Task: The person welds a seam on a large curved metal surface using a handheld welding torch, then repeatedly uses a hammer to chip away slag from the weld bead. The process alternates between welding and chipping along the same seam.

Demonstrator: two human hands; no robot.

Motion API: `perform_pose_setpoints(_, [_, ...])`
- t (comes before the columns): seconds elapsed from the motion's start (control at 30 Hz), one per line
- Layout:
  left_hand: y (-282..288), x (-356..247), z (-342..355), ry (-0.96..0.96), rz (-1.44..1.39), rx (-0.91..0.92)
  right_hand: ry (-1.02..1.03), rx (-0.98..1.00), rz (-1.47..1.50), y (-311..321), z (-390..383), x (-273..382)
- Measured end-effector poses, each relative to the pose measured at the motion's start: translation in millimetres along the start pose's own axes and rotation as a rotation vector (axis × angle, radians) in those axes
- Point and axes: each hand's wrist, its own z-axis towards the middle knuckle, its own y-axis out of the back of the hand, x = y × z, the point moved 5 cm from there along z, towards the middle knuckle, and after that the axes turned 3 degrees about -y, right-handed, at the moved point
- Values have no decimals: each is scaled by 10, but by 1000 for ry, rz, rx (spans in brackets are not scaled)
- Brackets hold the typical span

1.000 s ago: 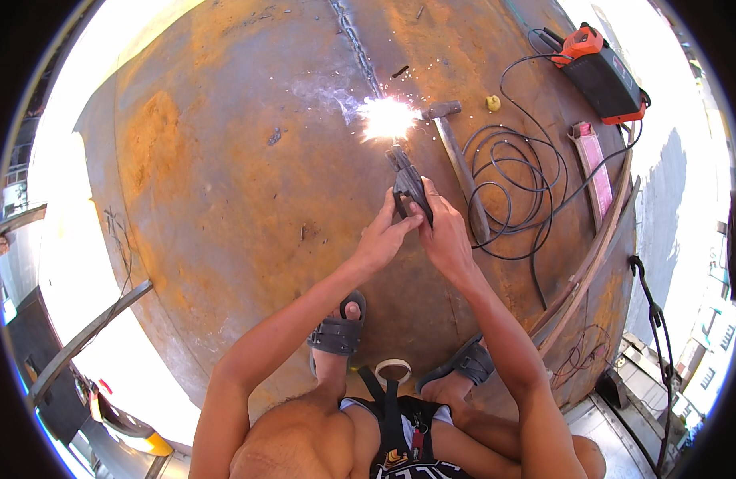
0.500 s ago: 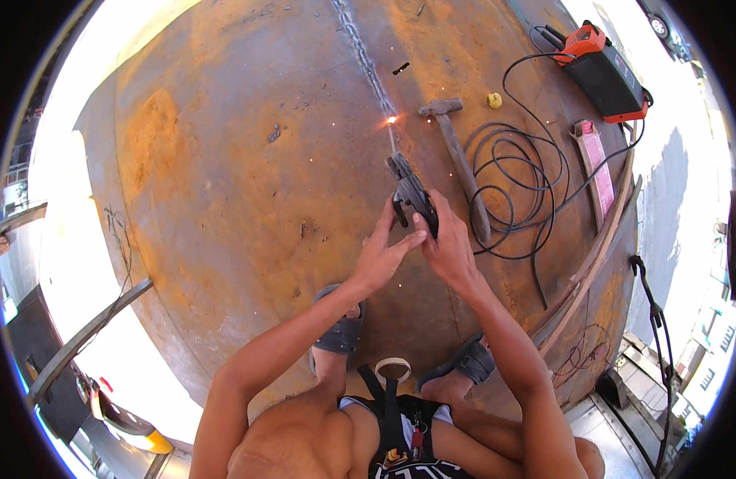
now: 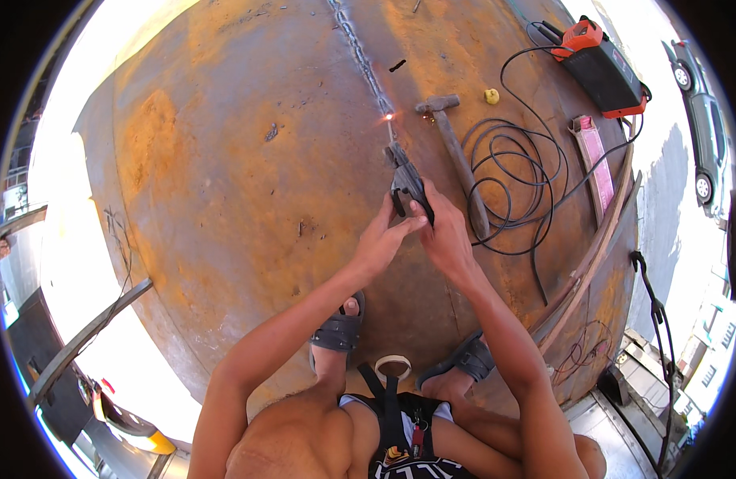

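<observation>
Both of my hands are closed around a dark welding electrode holder (image 3: 406, 173). My right hand (image 3: 449, 233) wraps its handle from the right, while my left hand (image 3: 381, 238) supports it from the left, by the lever. A short welding rod (image 3: 391, 131) juts from the holder's jaws. Its tip glows bright orange where it meets the lower end of a weld seam (image 3: 360, 56). That seam runs up and away across a rusty steel plate (image 3: 224, 184). To the right of the holder lies a hammer (image 3: 456, 152) with a long handle.
A black cable (image 3: 535, 140) lies in loops right of the hammer, leading to an orange and black welding machine (image 3: 603, 70). Near it are a pink box (image 3: 595, 168) and a small yellow lump (image 3: 491, 96). My sandalled feet (image 3: 336, 327) rest on the plate. A car (image 3: 703, 132) shows beyond the right edge.
A dark car has come further into view at the right. The glow at the rod tip looks smaller, with fewer sparks. Both hands keep their hold on the electrode holder.
</observation>
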Motion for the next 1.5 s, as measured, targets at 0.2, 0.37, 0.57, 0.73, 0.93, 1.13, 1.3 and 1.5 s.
perform_pose_setpoints(0.2, [77,90,63,31,90,-35,-10,11,-2,-9,36,33])
perform_pose_setpoints(0.37, [24,57,61,21,67,-20,-19,13,0,-3,31,-20])
perform_pose_setpoints(0.57, [38,5,60,25,83,-27,1,6,2,-26,42,-46])
perform_pose_setpoints(0.73, [58,37,61,47,106,-49,-14,20,23,-36,54,-40])
perform_pose_setpoints(0.93, [29,16,54,45,88,-26,-25,14,36,-13,42,-11])
perform_pose_setpoints(1.13, [35,16,49,52,91,-29,-28,18,26,-15,40,-2])
perform_pose_setpoints(1.3, [26,0,47,59,101,-22,-18,10,2,-13,36,-18])
perform_pose_setpoints(1.5, [8,-18,45,49,56,0,-54,39,15,-14,41,-8])
